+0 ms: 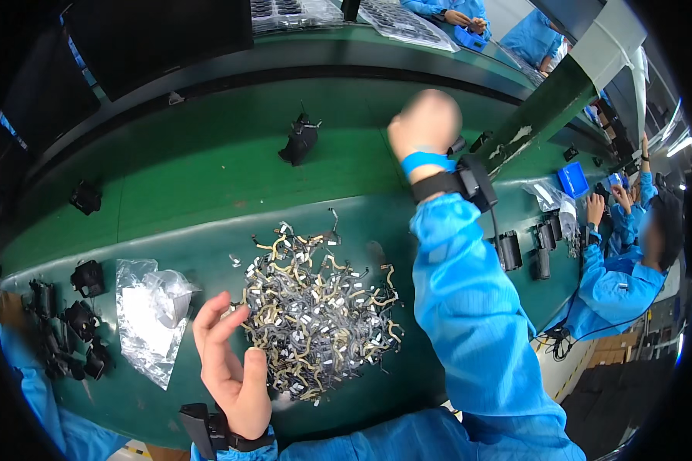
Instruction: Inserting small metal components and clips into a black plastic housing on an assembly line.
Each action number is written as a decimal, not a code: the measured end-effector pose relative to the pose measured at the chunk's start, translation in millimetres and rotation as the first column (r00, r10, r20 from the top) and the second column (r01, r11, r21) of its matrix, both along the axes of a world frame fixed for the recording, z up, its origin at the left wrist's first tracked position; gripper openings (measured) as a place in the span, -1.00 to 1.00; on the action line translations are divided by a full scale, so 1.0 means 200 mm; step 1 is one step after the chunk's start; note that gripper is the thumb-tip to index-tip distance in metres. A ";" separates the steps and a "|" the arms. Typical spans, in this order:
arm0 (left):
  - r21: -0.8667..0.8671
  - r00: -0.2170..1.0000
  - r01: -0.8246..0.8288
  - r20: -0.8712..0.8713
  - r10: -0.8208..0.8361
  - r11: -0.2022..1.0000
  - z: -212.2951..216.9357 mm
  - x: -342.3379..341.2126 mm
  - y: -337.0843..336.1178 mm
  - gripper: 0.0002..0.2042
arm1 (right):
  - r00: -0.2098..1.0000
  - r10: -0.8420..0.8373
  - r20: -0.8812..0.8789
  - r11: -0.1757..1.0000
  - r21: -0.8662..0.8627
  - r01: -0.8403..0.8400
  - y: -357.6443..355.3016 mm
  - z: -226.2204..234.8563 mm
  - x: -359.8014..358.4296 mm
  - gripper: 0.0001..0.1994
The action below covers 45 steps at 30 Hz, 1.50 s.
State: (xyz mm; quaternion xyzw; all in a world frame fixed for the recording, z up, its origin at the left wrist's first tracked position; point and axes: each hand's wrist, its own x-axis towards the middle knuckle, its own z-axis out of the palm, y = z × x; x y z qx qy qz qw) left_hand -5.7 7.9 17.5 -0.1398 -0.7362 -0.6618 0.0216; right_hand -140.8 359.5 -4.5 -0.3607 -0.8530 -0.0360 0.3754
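Green tabletop is carrying a heap of small grey-and-tan cable parts, lying between the person's arms. Left hand is hovering at the heap's left edge, fingers spread and empty. Right hand is rising above the belt, blurred; its fingers cannot be made out. Crumpled clear bag is lying just left.

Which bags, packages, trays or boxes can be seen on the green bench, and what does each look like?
Clear plastic bag: crumpled, left of the heap of small cable parts, near the left hand.
Second clear bag: crumpled, far right on the bench.
Small blue box: rectangular, beside that bag.
Clear moulded trays: flat, at the far side, top centre.
No screens can be made out.
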 end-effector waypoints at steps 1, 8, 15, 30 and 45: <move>-0.060 1.000 0.022 -0.019 -0.023 0.998 0.01 0.00 0.00 -0.62 | 0.986 -0.164 -0.010 0.986 -0.027 0.163 0.08 -0.05 -0.01 -0.51; -0.101 0.997 0.066 -0.035 -0.069 0.993 -0.01 -0.02 0.02 -0.69 | 0.861 -0.394 0.321 0.762 -0.409 0.501 0.27 -0.19 -0.13 -0.45; -0.267 0.979 0.120 -0.129 -0.159 0.956 -0.01 -0.02 0.03 -0.70 | 0.901 -0.305 0.309 0.853 -0.332 0.402 0.21 -0.19 -0.06 -0.52; -0.600 0.866 0.298 -0.157 -0.475 0.742 -0.04 0.06 0.10 -0.75 | 0.930 0.324 0.170 0.908 -0.333 -0.255 -0.09 0.04 0.12 -0.48; -0.578 0.912 0.239 -0.143 -0.385 0.780 -0.15 0.08 0.13 -0.83 | 0.805 0.583 0.109 0.755 -0.440 -0.486 -0.33 0.23 0.50 -0.86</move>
